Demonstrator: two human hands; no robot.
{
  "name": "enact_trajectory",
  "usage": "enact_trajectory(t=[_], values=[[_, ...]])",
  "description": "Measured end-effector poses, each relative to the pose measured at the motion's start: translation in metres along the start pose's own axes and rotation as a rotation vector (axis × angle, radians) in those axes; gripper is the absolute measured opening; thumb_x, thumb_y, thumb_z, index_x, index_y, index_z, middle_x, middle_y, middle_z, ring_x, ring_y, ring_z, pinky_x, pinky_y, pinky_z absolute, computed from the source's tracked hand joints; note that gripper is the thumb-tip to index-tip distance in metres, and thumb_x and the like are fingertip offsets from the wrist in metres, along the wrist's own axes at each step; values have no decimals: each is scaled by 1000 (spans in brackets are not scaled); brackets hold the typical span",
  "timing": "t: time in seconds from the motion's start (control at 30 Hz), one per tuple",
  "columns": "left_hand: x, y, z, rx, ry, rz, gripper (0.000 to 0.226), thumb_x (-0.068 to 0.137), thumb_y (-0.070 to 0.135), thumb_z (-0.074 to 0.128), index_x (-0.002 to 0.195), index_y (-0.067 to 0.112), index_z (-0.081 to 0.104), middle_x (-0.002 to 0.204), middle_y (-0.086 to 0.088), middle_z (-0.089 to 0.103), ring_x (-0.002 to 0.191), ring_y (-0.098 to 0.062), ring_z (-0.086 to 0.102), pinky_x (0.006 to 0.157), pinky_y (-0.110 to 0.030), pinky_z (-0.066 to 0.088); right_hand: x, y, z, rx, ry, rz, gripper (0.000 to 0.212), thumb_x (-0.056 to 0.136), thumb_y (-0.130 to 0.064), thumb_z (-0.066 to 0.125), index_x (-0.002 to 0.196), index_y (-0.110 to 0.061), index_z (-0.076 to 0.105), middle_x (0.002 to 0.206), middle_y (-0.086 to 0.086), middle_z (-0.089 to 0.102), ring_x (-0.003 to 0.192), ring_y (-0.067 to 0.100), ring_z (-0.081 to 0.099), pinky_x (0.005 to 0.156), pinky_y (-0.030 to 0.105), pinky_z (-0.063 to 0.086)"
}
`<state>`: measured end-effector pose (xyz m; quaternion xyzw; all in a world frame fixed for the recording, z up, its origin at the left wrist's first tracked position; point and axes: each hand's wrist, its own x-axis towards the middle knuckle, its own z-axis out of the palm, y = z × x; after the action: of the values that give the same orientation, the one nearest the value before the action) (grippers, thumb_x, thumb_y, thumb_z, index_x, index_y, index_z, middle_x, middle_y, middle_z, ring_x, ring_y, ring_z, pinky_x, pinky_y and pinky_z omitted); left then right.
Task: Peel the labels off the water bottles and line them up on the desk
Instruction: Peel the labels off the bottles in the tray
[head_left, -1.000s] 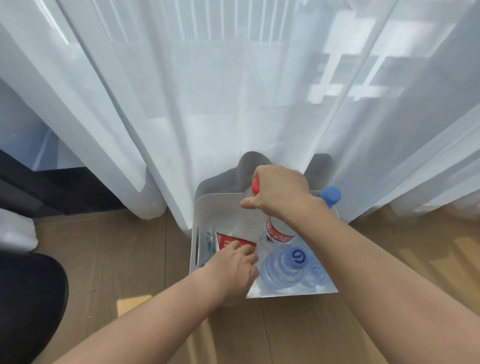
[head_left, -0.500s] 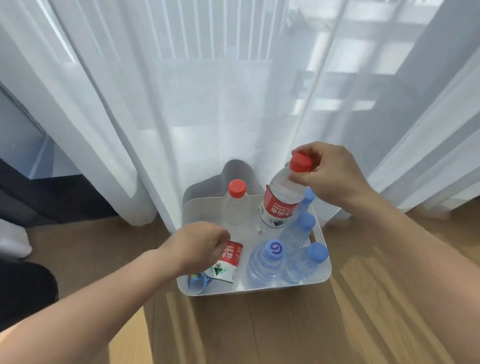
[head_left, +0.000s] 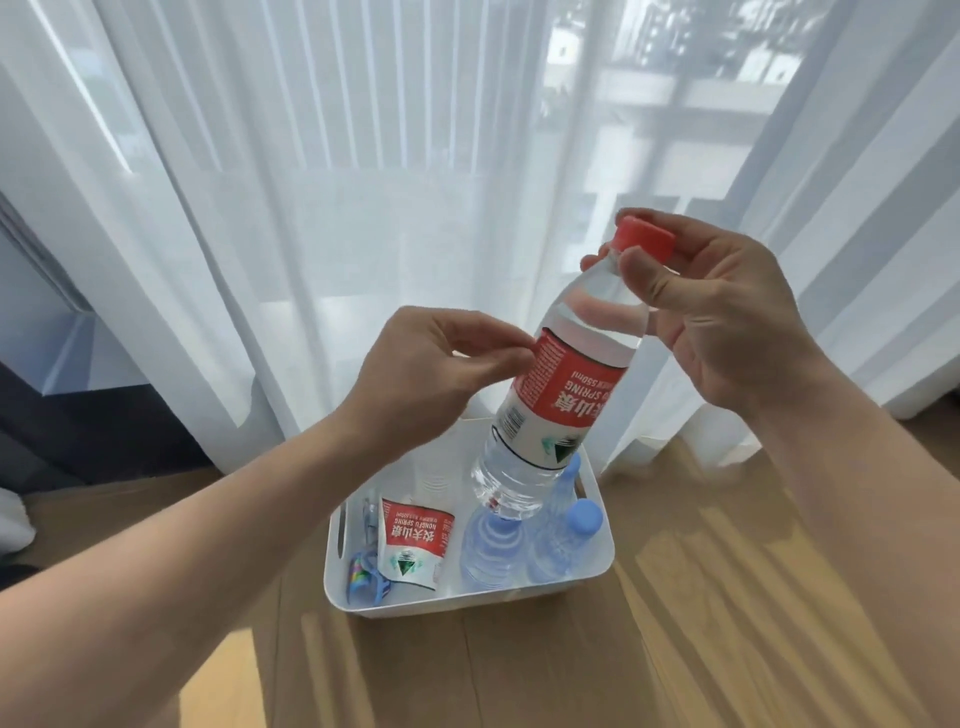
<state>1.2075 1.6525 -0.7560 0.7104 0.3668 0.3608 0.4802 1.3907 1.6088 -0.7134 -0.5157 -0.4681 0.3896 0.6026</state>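
One water bottle (head_left: 563, 384) with a red cap (head_left: 643, 237) is held in the air between the two hands, tilted so that the cap points up and toward the right hand and the base points down toward the left. Its red and white label (head_left: 563, 400) is wrapped around the middle of the body and is not yet peeled.

The right hand (head_left: 727, 317) is closed on the neck of the bottle just under the cap, thumb in front and fingers behind. The left hand (head_left: 431, 374) is to the left of the bottle, at the height of the label's upper edge. Its thumb and forefinger are pinched together, with the fingertips (head_left: 522, 347) touching the left edge of the label; whether they hold any of the label cannot be determined.

Below both hands, a white bin (head_left: 467, 605) sits on the wooden floor (head_left: 675, 649). Under the base of the held bottle, the right part of the bin contains blue-capped bottles (head_left: 563, 545) standing upright. Under the left wrist, the left part of the bin contains a loose red and white label (head_left: 415, 543) and a small blue crumpled piece (head_left: 366, 581). A sheer white curtain (head_left: 311, 208) hangs behind the hands.
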Motion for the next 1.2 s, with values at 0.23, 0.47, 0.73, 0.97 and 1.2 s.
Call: enact_trajectory(t=[0.23,0.47,0.73,0.97,1.2], values=[[1,4,8,-63,42,-79,15,75,9,75,88,14,71,72,4,72,59,1,63,58,-11,50,-1,-5,-1,-96,39,-55,40,59,-21,70,97,-12,65,92,5,68,100,34,66,81,54,56],[0,6,9,-36,-9,-178,9,87,9,61,95,6,63,78,-3,67,64,-12,59,63,-22,53,-3,-5,3,-80,58,-50,37,57,-24,72,93,-15,67,92,2,68,98,28,67,80,43,58],[-5,10,12,115,-18,-103,24,95,7,45,77,19,56,67,4,59,54,0,55,48,-8,44,-3,-3,7,-78,201,-30,18,71,-16,73,89,-14,67,86,-3,66,91,21,66,76,42,59],[-14,3,0,47,-67,-57,21,94,9,47,79,23,55,79,3,66,68,-2,61,67,-16,48,-1,-2,6,-296,345,-169,30,63,-20,82,89,-17,67,78,-15,66,64,-7,62,72,16,54],[-19,-3,-25,-138,-557,-266,13,75,20,67,83,11,68,85,-4,72,82,-18,66,79,-31,54,7,16,2,-388,582,-174,36,61,-31,83,80,-20,54,70,-15,59,65,1,61,72,21,54]])
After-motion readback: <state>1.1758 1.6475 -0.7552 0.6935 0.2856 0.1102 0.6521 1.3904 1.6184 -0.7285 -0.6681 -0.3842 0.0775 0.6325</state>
